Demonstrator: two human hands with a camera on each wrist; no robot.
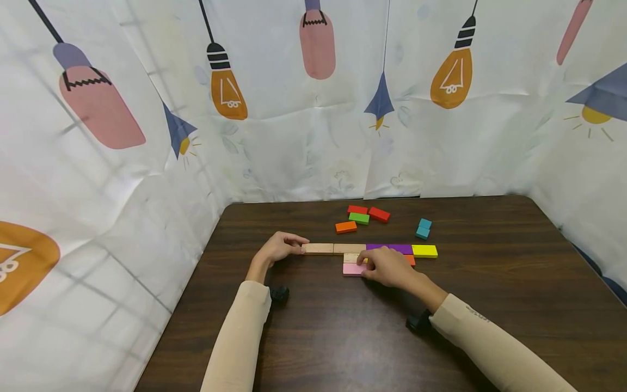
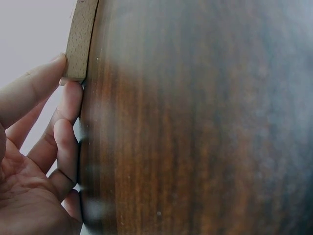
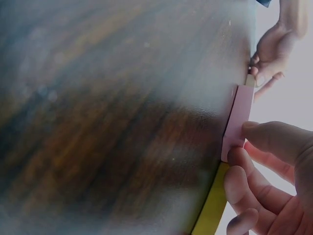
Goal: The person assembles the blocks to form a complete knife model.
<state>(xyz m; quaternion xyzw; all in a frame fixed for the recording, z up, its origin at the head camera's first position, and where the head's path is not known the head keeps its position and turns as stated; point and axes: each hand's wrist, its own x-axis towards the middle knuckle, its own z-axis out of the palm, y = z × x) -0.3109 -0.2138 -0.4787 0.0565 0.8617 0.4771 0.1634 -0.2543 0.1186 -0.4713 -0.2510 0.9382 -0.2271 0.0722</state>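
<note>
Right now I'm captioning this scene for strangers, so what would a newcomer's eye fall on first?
Probably the white cloth behind the table, with its large pink, orange and blue lamp prints. Then the long row of blocks mid-table, with the left hand at its left end and, just nearer the viewer, the right hand touching the pink block.

Blk row (image 1: 349,249) on tbl (image 1: 313,337), L grip (image 1: 280,247) at L end, R grip (image 1: 389,267) at front blks (image 1: 352,269), loose blks (image 1: 360,219) behind

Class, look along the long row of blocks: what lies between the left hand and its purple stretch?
Two plain blocks, end to end, lie between the left hand and the purple stretch, as the head view shows.
</note>
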